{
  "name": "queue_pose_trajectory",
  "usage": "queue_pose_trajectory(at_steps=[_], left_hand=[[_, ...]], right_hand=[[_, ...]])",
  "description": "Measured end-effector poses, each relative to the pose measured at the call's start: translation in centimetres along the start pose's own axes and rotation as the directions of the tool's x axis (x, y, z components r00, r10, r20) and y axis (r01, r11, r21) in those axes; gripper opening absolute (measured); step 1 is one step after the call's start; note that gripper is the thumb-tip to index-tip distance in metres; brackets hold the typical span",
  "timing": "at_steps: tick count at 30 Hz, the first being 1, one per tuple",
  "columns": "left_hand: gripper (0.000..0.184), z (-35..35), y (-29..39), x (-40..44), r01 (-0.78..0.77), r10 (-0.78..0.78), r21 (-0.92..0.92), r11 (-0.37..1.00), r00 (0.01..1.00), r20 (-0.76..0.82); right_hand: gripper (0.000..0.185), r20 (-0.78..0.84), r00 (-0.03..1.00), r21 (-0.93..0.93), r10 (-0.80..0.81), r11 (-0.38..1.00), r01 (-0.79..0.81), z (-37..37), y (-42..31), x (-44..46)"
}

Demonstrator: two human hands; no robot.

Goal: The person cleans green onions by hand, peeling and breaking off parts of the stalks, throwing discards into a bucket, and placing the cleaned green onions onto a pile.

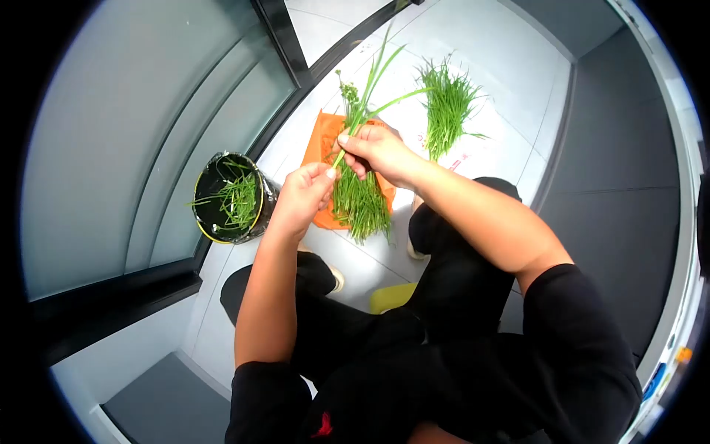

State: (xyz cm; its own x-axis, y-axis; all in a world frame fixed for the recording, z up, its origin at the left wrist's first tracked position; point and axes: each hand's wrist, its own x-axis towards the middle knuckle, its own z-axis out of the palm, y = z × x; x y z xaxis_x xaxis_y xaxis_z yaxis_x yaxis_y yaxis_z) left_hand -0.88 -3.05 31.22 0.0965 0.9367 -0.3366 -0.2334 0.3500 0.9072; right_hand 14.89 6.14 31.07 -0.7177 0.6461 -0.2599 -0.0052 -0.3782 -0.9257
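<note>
A few long green stalks are between my two hands, their leaves fanning out upward. My left hand pinches their lower end. Further up, my right hand has its fingers closed round the same stalks. Beneath my hands, a thick bunch of green stalks lies on an orange bag on the floor. Another green bunch rests on a whitish sheet to the upper right.
A black bin with green scraps inside stands left of my left hand. Frosted glass panels in black frames rise at the left. A yellow-green object is between my legs.
</note>
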Motion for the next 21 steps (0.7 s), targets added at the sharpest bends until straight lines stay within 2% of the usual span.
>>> queue_pose_trajectory(at_steps=[2, 5, 6, 8, 11, 13, 15, 18, 19, 21], left_hand=[[0.014, -0.1, 0.3, 0.1, -0.037, 0.038, 0.033, 0.999, 0.999, -0.016], [0.013, -0.6, 0.9, -0.2, -0.015, 0.018, 0.054, 0.998, 0.998, -0.061], [0.013, -0.6, 0.9, -0.2, -0.02, 0.029, 0.117, 0.993, 0.997, -0.076], [0.013, -0.8, 0.8, -0.7, -0.027, 0.044, 0.173, 0.985, 0.994, -0.096], [0.013, -1.8, 1.0, -1.0, -0.045, 0.073, 0.183, 0.982, 0.986, -0.151], [0.012, -2.9, 1.2, -0.7, -0.155, 0.148, -0.001, 0.988, 0.941, -0.305], [0.014, -3.1, 1.5, -0.2, -0.26, 0.212, -0.09, 0.962, 0.909, -0.358], [0.02, -2.2, 1.5, 0.4, -0.314, 0.265, -0.098, 0.944, 0.902, -0.342], [0.024, -1.5, 1.4, 0.7, -0.349, 0.3, -0.109, 0.931, 0.9, -0.316], [0.023, -1.6, 0.7, 1.3, -0.312, 0.276, -0.134, 0.941, 0.932, -0.234]], right_hand=[[0.024, -0.034, 0.999, -0.002, -0.011, 1.0, 0.011, -0.3, -0.3, 0.5], [0.024, -0.155, 0.987, 0.045, -0.042, 0.998, 0.05, -1.0, -1.3, 0.9], [0.024, -0.23, 0.972, 0.048, -0.057, 0.996, 0.069, -1.3, -1.6, 1.1], [0.024, -0.281, 0.95, 0.084, -0.136, 0.983, 0.166, -3.0, -2.7, 1.4], [0.023, -0.221, 0.971, 0.077, -0.094, 0.99, 0.114, -4.2, -3.8, 1.2], [0.024, -0.19, 0.978, 0.053, -0.085, 0.994, 0.097, -4.5, -4.0, 1.1], [0.025, 0.048, 0.999, -0.081, 0.012, 0.997, -0.008, -4.3, -4.2, 0.6], [0.025, 0.336, 0.937, -0.129, 0.1, 0.99, -0.059, -2.8, -3.9, -0.2], [0.026, 0.382, 0.915, -0.117, 0.129, 0.989, -0.091, -2.0, -4.0, -0.5], [0.026, 0.477, 0.858, -0.127, 0.19, 0.981, -0.147, -1.3, -3.5, -0.6]])
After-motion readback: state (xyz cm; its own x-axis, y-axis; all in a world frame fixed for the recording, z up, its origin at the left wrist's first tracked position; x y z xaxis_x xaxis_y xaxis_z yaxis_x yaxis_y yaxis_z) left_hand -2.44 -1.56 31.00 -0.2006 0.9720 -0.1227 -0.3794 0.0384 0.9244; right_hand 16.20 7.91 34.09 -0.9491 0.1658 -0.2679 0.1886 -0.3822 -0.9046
